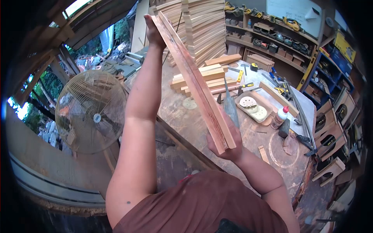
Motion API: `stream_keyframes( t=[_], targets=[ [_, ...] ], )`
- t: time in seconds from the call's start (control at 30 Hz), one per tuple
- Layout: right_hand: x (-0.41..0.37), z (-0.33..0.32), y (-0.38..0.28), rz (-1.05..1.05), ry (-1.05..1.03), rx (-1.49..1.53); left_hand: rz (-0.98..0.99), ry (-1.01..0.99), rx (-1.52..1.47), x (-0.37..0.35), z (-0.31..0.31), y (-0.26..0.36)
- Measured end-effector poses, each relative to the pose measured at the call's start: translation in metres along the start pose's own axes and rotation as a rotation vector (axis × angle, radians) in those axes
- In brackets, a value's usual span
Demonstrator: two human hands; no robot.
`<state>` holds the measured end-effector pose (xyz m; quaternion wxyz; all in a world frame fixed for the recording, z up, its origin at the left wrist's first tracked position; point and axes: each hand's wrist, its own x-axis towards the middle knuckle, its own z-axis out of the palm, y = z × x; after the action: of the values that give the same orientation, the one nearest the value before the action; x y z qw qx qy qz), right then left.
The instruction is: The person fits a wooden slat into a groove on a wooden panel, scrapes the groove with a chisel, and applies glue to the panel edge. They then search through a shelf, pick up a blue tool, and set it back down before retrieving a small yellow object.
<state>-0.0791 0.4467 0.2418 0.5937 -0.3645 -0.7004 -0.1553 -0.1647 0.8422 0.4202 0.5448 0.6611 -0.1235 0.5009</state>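
I hold two long reddish wooden strips [194, 81] pressed together and raised at a slant over the workbench [194, 124]. My left hand [153, 33] grips their far upper end. The near lower end rests in my right hand [227, 145], whose fingers wrap around it from below. Behind the strips, a stack of short pale boards [204, 77] lies on the bench top.
A large round fan [91, 110] stands at the left. A glue bottle [279, 117], a tray of sanding discs [254, 108], a screwdriver [244, 85] and clamps lie at the right. Stacked curved slats [202, 27] rise at the back, with tool shelves [272, 39] beyond.
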Motion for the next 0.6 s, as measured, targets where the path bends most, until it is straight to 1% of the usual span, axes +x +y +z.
stream_keyframes(
  t=[0.03, 0.07, 0.1, 0.17, 0.23, 0.27, 0.3, 0.37, 0.4, 0.43, 0.5, 0.53, 0.6],
  targets=[
    [0.007, -0.003, -0.01, -0.012, 0.009, -0.012, -0.025, 0.192, -0.006, 0.005, 0.002, -0.014],
    [0.013, -0.006, -0.02, 0.106, -0.055, 0.059, -0.044, 0.389, -0.004, 0.009, 0.0, -0.021],
    [0.018, -0.009, -0.026, 0.221, -0.123, 0.13, -0.06, 0.352, 0.002, 0.013, -0.008, -0.03],
    [0.025, -0.014, -0.036, 0.246, -0.147, 0.157, -0.143, 0.364, -0.07, 0.007, -0.002, -0.045],
    [0.029, -0.017, -0.047, 0.311, -0.167, 0.182, -0.202, 0.327, -0.148, -0.002, -0.006, -0.064],
    [0.03, -0.015, -0.048, 0.272, -0.141, 0.203, -0.25, 0.298, -0.18, -0.006, -0.009, -0.074],
    [0.028, -0.014, -0.047, 0.281, -0.14, 0.192, -0.259, 0.32, -0.237, -0.006, -0.003, -0.075],
    [0.024, -0.012, -0.049, 0.379, -0.134, 0.319, -0.245, 0.269, -0.199, -0.01, 0.005, -0.075],
    [0.028, -0.013, -0.051, 0.379, -0.151, 0.287, -0.246, 0.081, -0.294, -0.012, 0.003, -0.076],
    [0.029, -0.014, -0.051, 0.382, -0.146, 0.282, -0.25, 0.076, -0.298, -0.013, 0.006, -0.08],
    [0.031, -0.014, -0.05, 0.411, -0.14, 0.317, -0.284, 0.163, -0.256, -0.018, 0.011, -0.088],
    [0.035, -0.017, -0.051, 0.413, -0.136, 0.313, -0.305, 0.253, -0.231, -0.022, 0.018, -0.093],
    [0.042, -0.023, -0.053, 0.341, -0.173, 0.163, -0.343, 0.285, -0.253, -0.029, 0.02, -0.108]
  ],
)
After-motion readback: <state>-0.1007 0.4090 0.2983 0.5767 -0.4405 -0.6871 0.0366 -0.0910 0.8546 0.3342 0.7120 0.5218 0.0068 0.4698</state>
